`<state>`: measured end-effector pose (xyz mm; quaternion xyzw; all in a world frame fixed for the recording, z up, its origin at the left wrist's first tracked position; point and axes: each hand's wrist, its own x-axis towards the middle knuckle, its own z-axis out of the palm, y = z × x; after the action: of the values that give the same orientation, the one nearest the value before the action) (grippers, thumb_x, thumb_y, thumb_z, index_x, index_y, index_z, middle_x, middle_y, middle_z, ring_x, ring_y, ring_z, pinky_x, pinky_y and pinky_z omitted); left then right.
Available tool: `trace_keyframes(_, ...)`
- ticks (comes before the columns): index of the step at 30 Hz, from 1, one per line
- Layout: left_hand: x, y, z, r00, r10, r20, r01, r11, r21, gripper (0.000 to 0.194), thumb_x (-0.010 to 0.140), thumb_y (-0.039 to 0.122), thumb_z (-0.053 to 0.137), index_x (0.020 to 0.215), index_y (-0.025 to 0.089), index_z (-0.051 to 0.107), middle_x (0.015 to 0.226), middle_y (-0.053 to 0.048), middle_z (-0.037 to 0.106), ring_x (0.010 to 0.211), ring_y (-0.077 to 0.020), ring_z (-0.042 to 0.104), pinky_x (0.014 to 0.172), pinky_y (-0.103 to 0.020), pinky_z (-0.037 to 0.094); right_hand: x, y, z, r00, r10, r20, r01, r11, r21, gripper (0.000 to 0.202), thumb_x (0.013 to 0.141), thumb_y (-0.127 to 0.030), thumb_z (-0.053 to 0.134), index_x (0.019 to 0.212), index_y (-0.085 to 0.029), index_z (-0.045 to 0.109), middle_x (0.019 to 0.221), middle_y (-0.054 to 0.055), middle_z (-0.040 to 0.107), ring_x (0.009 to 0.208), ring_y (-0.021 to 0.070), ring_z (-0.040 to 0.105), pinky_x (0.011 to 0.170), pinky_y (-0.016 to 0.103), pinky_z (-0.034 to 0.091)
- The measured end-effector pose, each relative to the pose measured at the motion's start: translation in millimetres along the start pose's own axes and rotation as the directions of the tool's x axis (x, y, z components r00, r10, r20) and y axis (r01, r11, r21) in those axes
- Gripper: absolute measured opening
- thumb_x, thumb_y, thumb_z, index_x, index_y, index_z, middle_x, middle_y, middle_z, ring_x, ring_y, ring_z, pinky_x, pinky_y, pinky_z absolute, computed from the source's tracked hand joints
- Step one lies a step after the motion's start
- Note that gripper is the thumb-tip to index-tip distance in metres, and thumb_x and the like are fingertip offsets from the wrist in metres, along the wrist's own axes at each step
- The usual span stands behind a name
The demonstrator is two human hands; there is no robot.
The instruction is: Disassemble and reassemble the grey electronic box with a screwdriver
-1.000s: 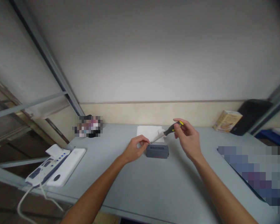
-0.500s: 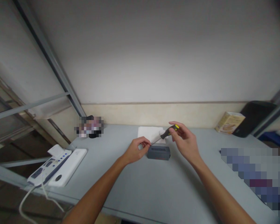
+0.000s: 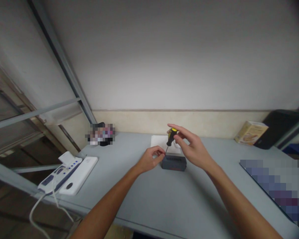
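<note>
My right hand (image 3: 189, 146) is closed on the handle of a black and yellow screwdriver (image 3: 172, 136). The screwdriver stands nearly upright, its thin shaft slanting down toward the left end of a dark grey slotted box (image 3: 174, 163). At that end my left hand (image 3: 152, 159) pinches with thumb and forefinger beside the screwdriver's tip. What lies between those fingers, if anything, is too small to make out. The box rests on the table with a row of slots on top. Behind it lies white paper (image 3: 157, 140), partly hidden by my hands.
On the grey table (image 3: 149, 205), a white power strip (image 3: 61, 174) with cables and a white slab-like device (image 3: 81, 174) lie at left. A yellow box (image 3: 251, 132) and a black object (image 3: 276, 127) stand back right. Blurred items are at both sides; a wall is behind.
The screwdriver has swung from a low slant to nearly upright, and my right hand has shifted left with it. My left hand keeps its pinch by the box. The whole view has shifted slightly.
</note>
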<state>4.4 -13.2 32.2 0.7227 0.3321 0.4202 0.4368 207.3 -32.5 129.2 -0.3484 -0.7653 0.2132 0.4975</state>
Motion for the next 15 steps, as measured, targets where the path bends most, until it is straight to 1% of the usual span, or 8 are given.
trace_keyframes(3, 0.6, -1.2, 0.5, 1.000, -0.015, 0.001, 0.015, 0.999, -0.035, 0.022, 0.089, 0.036, 0.065, 0.090, 0.014, 0.065, 0.083, -0.005, 0.066, 0.079, -0.0154, 0.061, 0.077, -0.027, 0.048, 5.6, -4.4, 4.4, 0.998, 0.006, 0.063, -0.011, 0.998, 0.066, 0.034, 0.099, -0.033, 0.048, 0.129, -0.028, 0.063, 0.116, 0.006, 0.068, 0.095, 0.0201, 0.063, 0.078, 0.031, 0.050)
trace_keyframes(6, 1.3, -2.8, 0.7, 0.999, -0.037, 0.000, 0.037, 0.997, -0.067, 0.023, 0.088, 0.038, 0.066, 0.089, 0.014, 0.065, 0.082, -0.004, 0.065, 0.078, -0.0153, 0.061, 0.077, -0.027, 0.046, 9.4, -5.9, 7.9, 0.997, -0.010, 0.072, 0.004, 0.996, 0.084, 0.030, 0.098, -0.032, 0.050, 0.125, -0.027, 0.063, 0.113, 0.006, 0.068, 0.091, 0.0192, 0.063, 0.079, 0.032, 0.050)
trace_keyframes(7, 1.6, -3.5, 0.8, 0.999, -0.047, 0.004, 0.047, 0.996, -0.080, 0.024, 0.088, 0.038, 0.067, 0.089, 0.014, 0.065, 0.082, -0.004, 0.065, 0.078, -0.0152, 0.061, 0.077, -0.027, 0.046, 10.1, -5.4, 8.9, 0.998, -0.011, 0.058, 0.006, 0.997, 0.079, 0.029, 0.097, -0.032, 0.052, 0.124, -0.027, 0.063, 0.108, 0.006, 0.068, 0.087, 0.0181, 0.062, 0.077, 0.031, 0.049)
trace_keyframes(9, 2.5, -4.9, 1.0, 0.997, -0.070, 0.014, 0.071, 0.991, -0.117, 0.024, 0.086, 0.038, 0.067, 0.089, 0.014, 0.065, 0.082, -0.004, 0.064, 0.077, -0.0147, 0.060, 0.075, -0.026, 0.045, 10.2, -2.4, 10.5, 1.000, 0.007, 0.002, -0.007, 0.998, 0.063, 0.027, 0.094, -0.033, 0.059, 0.119, -0.026, 0.062, 0.093, 0.003, 0.065, 0.075, 0.0156, 0.057, 0.069, 0.028, 0.047)
trace_keyframes(12, 4.1, -7.1, 2.4, 0.994, -0.110, 0.024, 0.113, 0.979, -0.167, 0.024, 0.083, 0.037, 0.069, 0.088, 0.014, 0.064, 0.078, -0.002, 0.062, 0.073, -0.0132, 0.058, 0.070, -0.024, 0.042, 6.8, 7.2, 11.2, 0.992, 0.061, -0.107, -0.055, 0.997, 0.058, 0.029, 0.087, -0.037, 0.069, 0.111, -0.024, 0.058, 0.070, -0.004, 0.048, 0.062, 0.0131, 0.046, 0.058, 0.025, 0.040)
trace_keyframes(14, 4.9, -7.8, 4.3, 0.990, -0.141, 0.016, 0.142, 0.974, -0.176, 0.023, 0.082, 0.035, 0.069, 0.087, 0.014, 0.064, 0.074, -0.001, 0.060, 0.070, -0.0123, 0.056, 0.067, -0.023, 0.041, 1.5, 17.3, 9.0, 0.982, 0.102, -0.160, -0.091, 0.993, 0.075, 0.031, 0.086, -0.038, 0.070, 0.109, -0.025, 0.054, 0.066, -0.006, 0.041, 0.058, 0.0121, 0.040, 0.053, 0.024, 0.035)
trace_keyframes(15, 5.1, -7.8, 5.5, 0.988, -0.155, 0.010, 0.154, 0.973, -0.173, 0.022, 0.082, 0.035, 0.069, 0.087, 0.014, 0.064, 0.073, 0.000, 0.060, 0.069, -0.0119, 0.055, 0.066, -0.023, 0.040, -2.1, 23.5, 6.9, 0.976, 0.123, -0.180, -0.108, 0.990, 0.094, 0.031, 0.087, -0.039, 0.070, 0.109, -0.025, 0.053, 0.067, -0.006, 0.042, 0.057, 0.0117, 0.039, 0.052, 0.024, 0.033)
